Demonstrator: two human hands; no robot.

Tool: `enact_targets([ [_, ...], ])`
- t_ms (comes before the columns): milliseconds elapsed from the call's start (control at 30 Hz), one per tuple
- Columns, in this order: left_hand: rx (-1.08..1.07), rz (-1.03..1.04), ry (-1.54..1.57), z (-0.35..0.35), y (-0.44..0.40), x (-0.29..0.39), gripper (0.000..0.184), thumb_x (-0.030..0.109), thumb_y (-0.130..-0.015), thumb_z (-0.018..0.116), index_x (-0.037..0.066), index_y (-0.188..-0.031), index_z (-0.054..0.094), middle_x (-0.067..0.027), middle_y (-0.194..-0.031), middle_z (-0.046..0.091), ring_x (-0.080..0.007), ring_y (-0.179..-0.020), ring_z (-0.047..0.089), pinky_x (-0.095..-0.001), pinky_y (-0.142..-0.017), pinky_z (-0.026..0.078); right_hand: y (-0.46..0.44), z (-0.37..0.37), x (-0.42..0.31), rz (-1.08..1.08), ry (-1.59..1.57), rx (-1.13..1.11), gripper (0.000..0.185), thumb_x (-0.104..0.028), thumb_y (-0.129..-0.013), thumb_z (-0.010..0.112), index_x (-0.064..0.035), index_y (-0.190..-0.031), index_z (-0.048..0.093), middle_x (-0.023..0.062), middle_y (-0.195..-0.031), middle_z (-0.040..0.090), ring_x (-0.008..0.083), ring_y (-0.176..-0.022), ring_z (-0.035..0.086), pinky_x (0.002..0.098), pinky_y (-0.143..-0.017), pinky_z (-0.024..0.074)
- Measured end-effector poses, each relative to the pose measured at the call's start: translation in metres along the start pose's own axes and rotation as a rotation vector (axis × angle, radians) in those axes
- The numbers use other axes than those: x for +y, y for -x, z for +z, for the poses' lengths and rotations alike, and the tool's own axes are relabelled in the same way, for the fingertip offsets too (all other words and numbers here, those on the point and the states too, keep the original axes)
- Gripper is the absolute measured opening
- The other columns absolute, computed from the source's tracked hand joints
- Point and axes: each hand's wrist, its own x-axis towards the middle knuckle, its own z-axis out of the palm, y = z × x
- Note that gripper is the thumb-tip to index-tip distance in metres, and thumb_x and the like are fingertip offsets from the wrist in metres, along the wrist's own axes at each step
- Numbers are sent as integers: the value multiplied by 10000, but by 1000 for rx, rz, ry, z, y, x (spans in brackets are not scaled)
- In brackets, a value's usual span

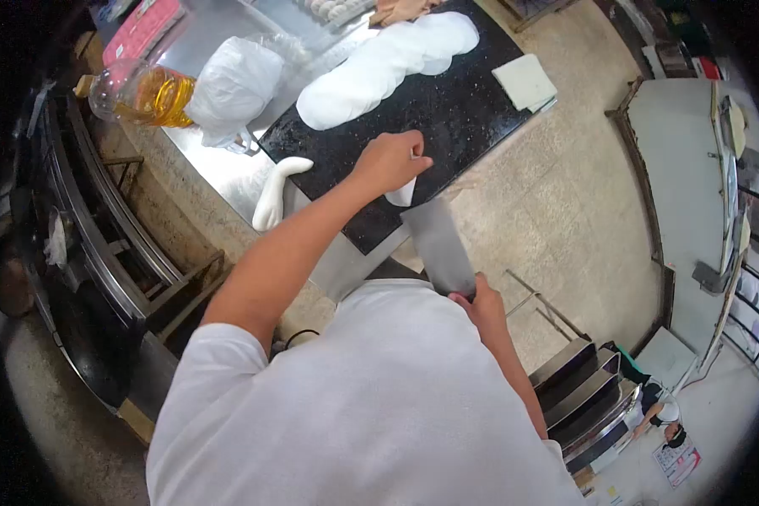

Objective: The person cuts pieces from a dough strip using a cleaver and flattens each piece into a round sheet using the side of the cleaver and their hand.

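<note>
My left hand (392, 160) is closed over the black board (455, 110), its curled fingers round a small white dough piece (402, 194) that shows below the hand. Lower right, past the board's near edge, my right hand (482, 305) grips a broad-bladed cleaver (440, 244) whose blade points up toward that piece; the handle is hidden in the hand. Overlapping flat white dough rounds (388, 72) lie in a long row at the board's far side. A bent dough strip (274, 194) rests by the board's left edge.
On the metal counter (236, 181) are a bottle of yellow oil (148, 93) and a white plastic bag (236, 84). A pale square block (524, 83) sits at the board's right corner. Metal trays (578, 384) stand at lower right. Another person (662, 411) is far off, lower right.
</note>
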Motion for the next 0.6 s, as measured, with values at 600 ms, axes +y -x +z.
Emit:
enact_targets([
  [600, 671, -295, 657, -42, 59, -2, 272, 119, -960, 705, 80, -1229, 691, 42, -885, 607, -55, -789, 550, -226, -682, 460, -159, -82, -18, -487, 33, -331, 395, -258, -879, 747, 22, -1071, 546, 295, -864, 691, 497, -848, 680, 553, -753, 526],
])
